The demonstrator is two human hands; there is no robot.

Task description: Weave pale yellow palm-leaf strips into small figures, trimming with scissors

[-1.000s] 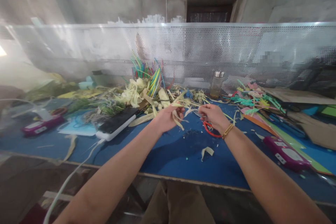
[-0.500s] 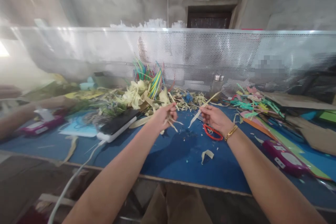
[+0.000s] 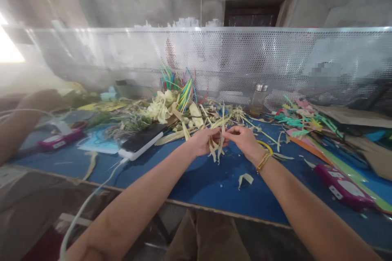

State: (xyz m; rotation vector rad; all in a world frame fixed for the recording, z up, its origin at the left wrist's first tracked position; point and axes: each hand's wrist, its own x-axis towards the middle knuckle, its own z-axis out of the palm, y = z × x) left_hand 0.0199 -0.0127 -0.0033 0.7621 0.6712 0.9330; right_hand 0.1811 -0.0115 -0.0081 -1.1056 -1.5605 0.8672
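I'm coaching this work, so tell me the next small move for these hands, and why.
Probably press the upright pale strip in with the left hand: the right hand's fingertips appear to hold it at the left hand's fingers, where other hanging strips are already gathered.

left hand [image 3: 204, 142] holds pale strips [image 3: 212, 149]; right hand [image 3: 245, 140] pinches one upright strip [image 3: 223, 121]; blue tabletop [image 3: 199, 187] beneath
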